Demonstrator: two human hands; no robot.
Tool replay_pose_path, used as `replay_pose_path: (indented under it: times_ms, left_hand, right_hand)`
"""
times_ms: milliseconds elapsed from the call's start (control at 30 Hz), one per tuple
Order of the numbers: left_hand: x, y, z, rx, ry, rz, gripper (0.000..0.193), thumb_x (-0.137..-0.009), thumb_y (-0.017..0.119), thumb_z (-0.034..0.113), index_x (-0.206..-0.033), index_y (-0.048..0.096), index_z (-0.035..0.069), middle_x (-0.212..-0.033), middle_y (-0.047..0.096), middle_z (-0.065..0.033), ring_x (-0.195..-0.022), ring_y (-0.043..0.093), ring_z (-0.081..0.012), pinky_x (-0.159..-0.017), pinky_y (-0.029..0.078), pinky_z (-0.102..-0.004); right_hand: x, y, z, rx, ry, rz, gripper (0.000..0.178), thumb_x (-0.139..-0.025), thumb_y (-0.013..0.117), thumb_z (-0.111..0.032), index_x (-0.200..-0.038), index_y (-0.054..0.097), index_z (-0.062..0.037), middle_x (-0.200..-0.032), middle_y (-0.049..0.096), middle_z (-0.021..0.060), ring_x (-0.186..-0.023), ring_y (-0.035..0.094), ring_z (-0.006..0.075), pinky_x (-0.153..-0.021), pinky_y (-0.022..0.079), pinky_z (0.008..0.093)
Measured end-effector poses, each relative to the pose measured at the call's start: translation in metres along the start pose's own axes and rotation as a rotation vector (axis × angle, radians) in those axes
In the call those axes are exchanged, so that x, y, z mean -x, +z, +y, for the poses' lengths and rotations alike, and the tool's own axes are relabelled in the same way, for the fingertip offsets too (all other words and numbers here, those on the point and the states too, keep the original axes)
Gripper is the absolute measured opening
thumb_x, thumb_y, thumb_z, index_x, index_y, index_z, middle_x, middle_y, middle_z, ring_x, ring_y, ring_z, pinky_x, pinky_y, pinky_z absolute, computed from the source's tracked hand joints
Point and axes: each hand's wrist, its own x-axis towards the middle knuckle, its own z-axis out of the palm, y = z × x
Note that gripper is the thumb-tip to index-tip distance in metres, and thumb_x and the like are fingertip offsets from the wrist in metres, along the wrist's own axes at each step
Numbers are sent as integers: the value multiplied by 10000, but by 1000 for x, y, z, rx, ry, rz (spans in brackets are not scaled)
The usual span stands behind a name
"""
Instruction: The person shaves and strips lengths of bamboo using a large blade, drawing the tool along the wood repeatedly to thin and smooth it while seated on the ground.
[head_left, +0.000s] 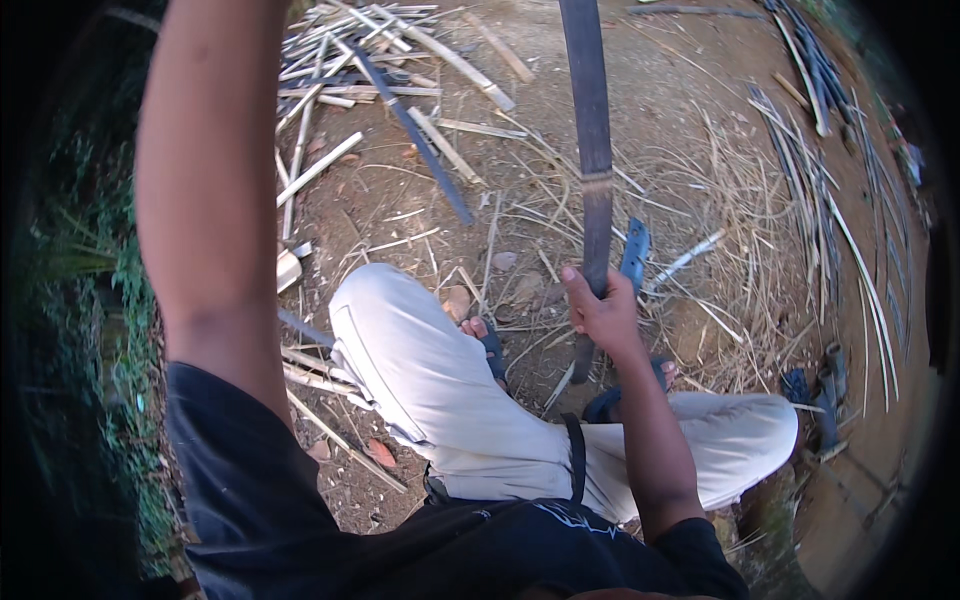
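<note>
A long dark bamboo strip [592,110], with a paler ring at its joint, runs upright from between my knees past the top edge. My right hand [607,312] is closed round its lower part, with the thumb on the near side. The strip's lower end [582,362] shows just below the hand, and its upper end is out of view. My left arm [210,170] is raised along the left side and leaves through the top edge, so my left hand is hidden. Beyond my right hand lies a blue curved piece with holes [635,250].
A heap of split bamboo pieces [350,80] covers the far left ground. Thin shavings [730,200] are strewn at the right, beside long strips [810,190]. Green plants [110,340] border the left. My bent legs [420,360] and sandalled feet are close below the strip.
</note>
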Motion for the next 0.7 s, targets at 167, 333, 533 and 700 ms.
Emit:
replay_pose_path:
  times_ms: [167,333,533,700]
  left_hand:
    - [107,61,-117,4,70,-324,667,-967,443,625,-1090,540,-22,-926,614,-159,-835,617,-282,-779,499,-434]
    - [301,112,-178,223,-366,-619,527,-1008,487,489,-1089,484,-32,-963,602,-161,-915,583,-218,-836,460,-345]
    - [372,123,-164,597,-1198,-861,600,-1028,325,574,-1194,478,19,-775,546,-50,-510,524,-132,-508,467,-277]
    - [363,110,-169,906,-1424,-740,582,-1021,306,599,-1094,494,53,-645,377,35,-416,303,-53,-368,264,-228]
  right_hand:
    - [-6,-21,-12,-368,177,55,340,-950,668,-308,-781,454,-106,-571,453,-18,-411,427,75,-384,329,256]
    - [-34,-33,-10,-562,371,178,290,-937,666,-257,-858,409,-149,-595,350,-58,-415,318,49,-388,251,229]
    - [-63,-33,21,-715,435,205,238,-942,641,-251,-886,443,-131,-611,342,-51,-463,329,53,-414,267,234]
    - [-89,-27,42,-839,505,164,188,-945,590,-172,-914,418,-103,-612,369,-31,-478,364,70,-406,306,247]
